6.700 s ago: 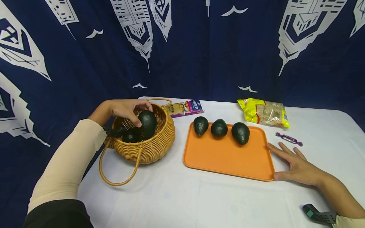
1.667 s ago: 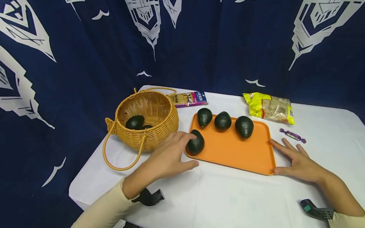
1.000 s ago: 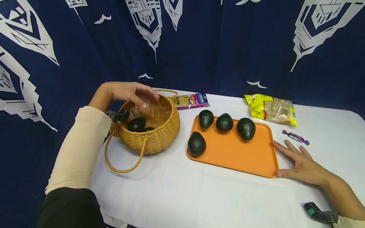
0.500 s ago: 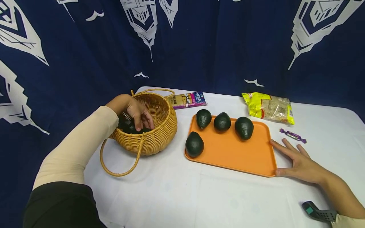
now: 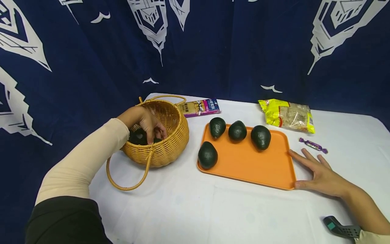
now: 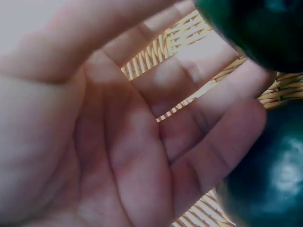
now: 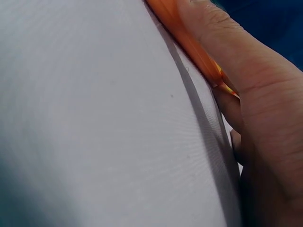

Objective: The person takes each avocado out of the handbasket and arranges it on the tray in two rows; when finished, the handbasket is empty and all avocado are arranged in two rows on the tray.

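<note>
My left hand [image 5: 149, 126] reaches down into a wicker basket [image 5: 170, 149], thumb and fingers curled about a dark green avocado [image 5: 157, 140] that is mostly hidden. In the left wrist view, the fingertips meet one avocado [image 6: 260, 33] at the upper right; a second avocado [image 6: 274, 175] lies below the little finger. An orange tray [image 5: 250, 166] carries several avocados: a row along its far side, and a single avocado [image 5: 208, 155] at the near left corner. Fingers spread, my right hand [image 5: 324, 178] rests at the tray's right edge, its thumb touching the rim.
Behind the basket lies a purple and gold noodle packet [image 5: 199, 107]. A yellow clear-fronted bag [image 5: 287, 116] sits beyond the tray, and a purple wrapped candy [image 5: 313, 145] lies near the right hand. One basket handle [image 5: 128, 188] droops onto the white tablecloth [image 5: 170, 210].
An avocado went from the basket to the tray's near left corner, where the left hand let go. That hand then returned to the basket and sank inside. The right hand stayed by the tray.
</note>
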The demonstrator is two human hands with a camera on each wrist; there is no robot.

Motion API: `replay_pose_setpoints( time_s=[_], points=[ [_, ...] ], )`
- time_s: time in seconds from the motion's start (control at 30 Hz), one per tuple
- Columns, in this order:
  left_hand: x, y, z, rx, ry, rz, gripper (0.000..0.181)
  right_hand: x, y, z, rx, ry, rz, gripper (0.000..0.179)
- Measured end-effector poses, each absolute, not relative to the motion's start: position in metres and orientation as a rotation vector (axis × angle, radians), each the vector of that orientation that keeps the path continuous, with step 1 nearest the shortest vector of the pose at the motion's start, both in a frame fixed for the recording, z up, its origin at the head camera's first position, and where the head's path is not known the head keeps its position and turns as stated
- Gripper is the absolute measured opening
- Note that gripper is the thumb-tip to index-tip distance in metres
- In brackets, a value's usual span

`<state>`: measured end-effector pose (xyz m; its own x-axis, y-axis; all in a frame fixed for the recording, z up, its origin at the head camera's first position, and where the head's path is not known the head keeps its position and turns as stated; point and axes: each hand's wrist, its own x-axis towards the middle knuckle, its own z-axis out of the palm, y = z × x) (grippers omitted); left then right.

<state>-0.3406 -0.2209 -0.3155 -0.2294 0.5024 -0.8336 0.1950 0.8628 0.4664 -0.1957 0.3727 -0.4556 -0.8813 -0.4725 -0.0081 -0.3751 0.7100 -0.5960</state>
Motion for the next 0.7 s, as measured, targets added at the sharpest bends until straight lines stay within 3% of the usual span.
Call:
replay_pose_setpoints(
  time_s=[0.7],
  points=[
    [-0.3340,-0.2154,-0.3173,0.561,1.836,0.249,0.043,-0.1953,0.3724,-0.4559,-0.709,2.756,-0.932,0.103]
  ],
)
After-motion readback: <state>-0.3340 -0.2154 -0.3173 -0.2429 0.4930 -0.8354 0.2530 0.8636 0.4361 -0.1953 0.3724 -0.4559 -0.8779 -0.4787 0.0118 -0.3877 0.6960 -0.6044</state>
